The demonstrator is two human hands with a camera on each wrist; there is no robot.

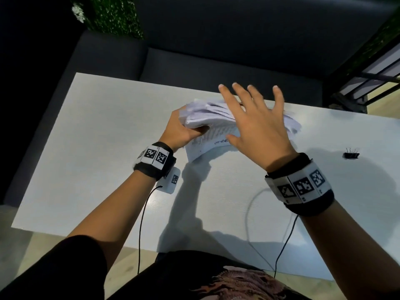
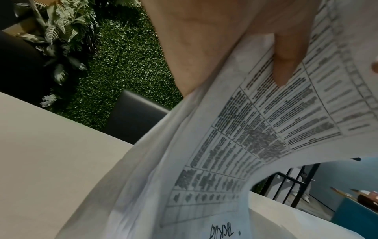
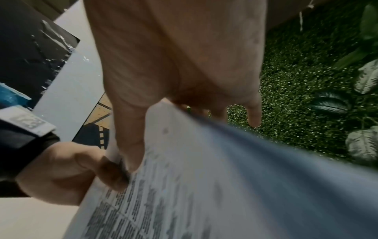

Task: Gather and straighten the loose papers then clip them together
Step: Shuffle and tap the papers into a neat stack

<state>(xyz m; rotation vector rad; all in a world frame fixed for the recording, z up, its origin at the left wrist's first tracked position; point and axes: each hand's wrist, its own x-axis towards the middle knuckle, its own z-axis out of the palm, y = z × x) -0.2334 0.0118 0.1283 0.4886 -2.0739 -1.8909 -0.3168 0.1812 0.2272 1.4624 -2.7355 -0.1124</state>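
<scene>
**Papers gathered in hand; squaring and clipping still to do**

Nearest the head camera, the two forearms with their marker wristbands (image 1: 299, 187) reach out over the white surface (image 1: 86, 169). The left hand (image 1: 184, 132) grips the near-left edge of the papers (image 1: 207, 118), thumb on top and fingers curled underneath; the left wrist view shows that thumb (image 2: 286, 64) pressed on a printed table sheet that bows upward. The right hand (image 1: 257, 124) is spread, fingers straight and apart, laid over the top of the papers; from the right wrist view its thumb (image 3: 128, 137) lies along the sheet edge beside the left hand, gripping nothing.

The papers sit toward the far middle of the surface, partly lifted off it. They are collected into one bundle, so gathering looks largely done. Their edges are fanned and offset, most plainly at the right, so straightening is judged unfinished. The clip (image 1: 351, 154), a black binder clip, lies on the surface well to the right of the papers, apart from both hands; clipping has not begun.

Judged remaining: square the edges, fetch the clip, fasten it on the bundle.
</scene>
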